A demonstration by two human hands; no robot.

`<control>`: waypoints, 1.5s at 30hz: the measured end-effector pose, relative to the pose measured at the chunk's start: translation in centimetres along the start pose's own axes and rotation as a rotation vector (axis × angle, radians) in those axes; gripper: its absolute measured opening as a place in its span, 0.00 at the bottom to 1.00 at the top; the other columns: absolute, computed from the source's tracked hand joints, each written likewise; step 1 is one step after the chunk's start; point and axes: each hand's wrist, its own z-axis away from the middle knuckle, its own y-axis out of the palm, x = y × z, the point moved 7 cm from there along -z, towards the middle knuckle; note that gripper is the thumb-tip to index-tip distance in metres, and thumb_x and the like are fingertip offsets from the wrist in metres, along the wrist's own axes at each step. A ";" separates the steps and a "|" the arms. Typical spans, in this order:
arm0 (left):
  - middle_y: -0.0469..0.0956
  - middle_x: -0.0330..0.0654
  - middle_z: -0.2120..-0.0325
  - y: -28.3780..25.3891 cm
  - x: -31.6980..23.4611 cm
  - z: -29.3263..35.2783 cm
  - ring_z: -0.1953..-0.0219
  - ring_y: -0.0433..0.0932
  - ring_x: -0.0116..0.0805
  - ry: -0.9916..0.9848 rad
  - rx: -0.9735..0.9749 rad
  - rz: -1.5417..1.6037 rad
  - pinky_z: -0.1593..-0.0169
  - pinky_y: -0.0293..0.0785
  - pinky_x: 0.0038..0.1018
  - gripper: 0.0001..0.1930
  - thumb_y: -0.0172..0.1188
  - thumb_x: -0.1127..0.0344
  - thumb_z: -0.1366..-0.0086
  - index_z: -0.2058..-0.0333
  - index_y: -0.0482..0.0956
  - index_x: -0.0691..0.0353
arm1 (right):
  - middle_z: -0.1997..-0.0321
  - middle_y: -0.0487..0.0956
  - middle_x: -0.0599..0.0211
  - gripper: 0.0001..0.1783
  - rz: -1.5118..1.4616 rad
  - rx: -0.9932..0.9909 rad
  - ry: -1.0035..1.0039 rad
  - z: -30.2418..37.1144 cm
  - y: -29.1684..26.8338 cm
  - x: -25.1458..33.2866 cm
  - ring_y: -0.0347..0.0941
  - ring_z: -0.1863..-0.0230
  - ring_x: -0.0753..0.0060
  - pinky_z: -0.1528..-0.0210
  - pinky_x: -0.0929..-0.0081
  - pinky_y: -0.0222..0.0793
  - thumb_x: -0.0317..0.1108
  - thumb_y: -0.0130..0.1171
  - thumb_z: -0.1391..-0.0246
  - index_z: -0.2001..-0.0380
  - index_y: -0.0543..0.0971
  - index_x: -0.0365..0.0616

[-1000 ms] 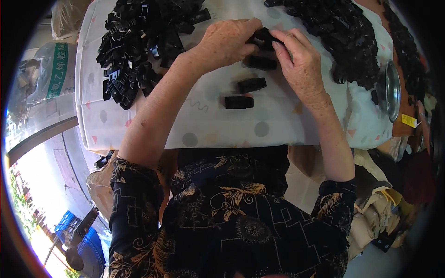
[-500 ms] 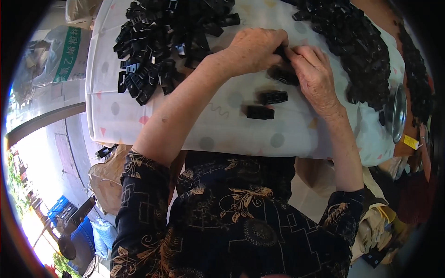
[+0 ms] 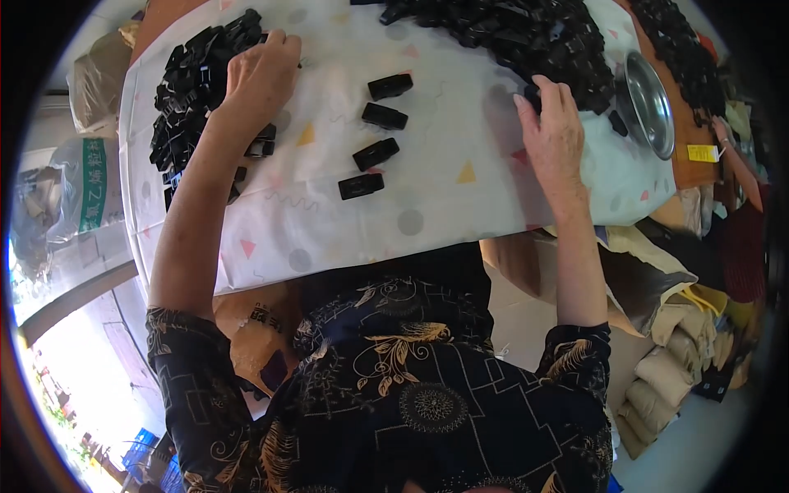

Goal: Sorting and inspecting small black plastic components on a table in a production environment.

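Observation:
My left hand is over the left pile of small black plastic parts, its fingers bent downward. The fingertips are partly hidden, so I cannot make out whether they grip a part. At the near edge of the larger right pile of black parts is my right hand, thumb and forefinger apart around a dark part. Between the hands, several black block-shaped pieces lie in a loose column, among them a far piece and a near piece.
A patterned white cloth covers the table. A metal bowl stands at its right side. Beyond it, more black parts lie on a brown surface, where another person's arm shows. Clear plastic bags are at the left.
My hands were together over a black part; now they are apart, the left at the left pile and the right at the right pile. The pieces between lie uncovered. The view has shifted.

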 end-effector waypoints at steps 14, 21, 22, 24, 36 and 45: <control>0.74 0.54 0.53 -0.3 -6.0 -4.2 0.61 0.79 0.54 -0.046 -0.016 1.285 0.59 0.78 0.42 0.18 0.62 0.63 0.39 0.54 0.71 0.67 | 0.61 0.76 0.62 0.11 -0.018 0.162 -0.131 0.4 0.9 0.6 0.75 0.59 0.54 0.58 0.62 0.73 0.26 0.64 0.47 0.60 0.76 0.41; 0.80 0.44 0.58 2.2 -7.4 -2.4 0.57 0.80 0.35 -0.150 0.080 0.885 0.51 0.76 0.30 0.19 0.64 0.64 0.38 0.49 0.74 0.59 | 0.59 0.80 0.60 0.15 -0.475 0.122 -0.051 -2.4 1.4 3.2 0.79 0.61 0.57 0.58 0.69 0.74 0.21 0.60 0.43 0.52 0.78 0.40; 0.80 0.44 0.58 2.5 -7.4 -2.3 0.57 0.80 0.35 -0.155 0.083 0.889 0.51 0.76 0.30 0.19 0.64 0.64 0.38 0.49 0.74 0.59 | 0.58 0.80 0.60 0.15 -0.499 0.135 -0.073 -3.1 1.7 3.9 0.79 0.60 0.59 0.57 0.71 0.74 0.21 0.60 0.42 0.51 0.78 0.40; 0.79 0.44 0.55 1.6 -6.9 -2.1 0.55 0.79 0.37 -0.084 -0.066 0.784 0.49 0.76 0.32 0.18 0.65 0.63 0.38 0.50 0.75 0.58 | 0.58 0.80 0.61 0.14 -0.530 0.129 -0.116 -4.5 2.8 5.3 0.79 0.60 0.59 0.56 0.72 0.74 0.20 0.60 0.43 0.53 0.79 0.40; 0.76 0.41 0.56 2.7 -7.3 -2.1 0.53 0.79 0.41 -0.039 -0.038 0.808 0.49 0.74 0.39 0.18 0.66 0.57 0.40 0.53 0.79 0.57 | 0.59 0.81 0.65 0.15 -0.386 0.145 -0.415 -6.7 7.1 8.7 0.77 0.56 0.61 0.53 0.68 0.74 0.20 0.63 0.49 0.56 0.81 0.41; 0.75 0.43 0.56 2.0 -7.2 -1.9 0.54 0.79 0.44 -0.031 -0.036 0.787 0.50 0.75 0.40 0.16 0.63 0.63 0.41 0.55 0.78 0.58 | 0.53 0.79 0.66 0.14 -0.262 0.182 -0.502 -5.9 6.7 9.7 0.75 0.52 0.61 0.51 0.69 0.69 0.21 0.59 0.47 0.56 0.81 0.40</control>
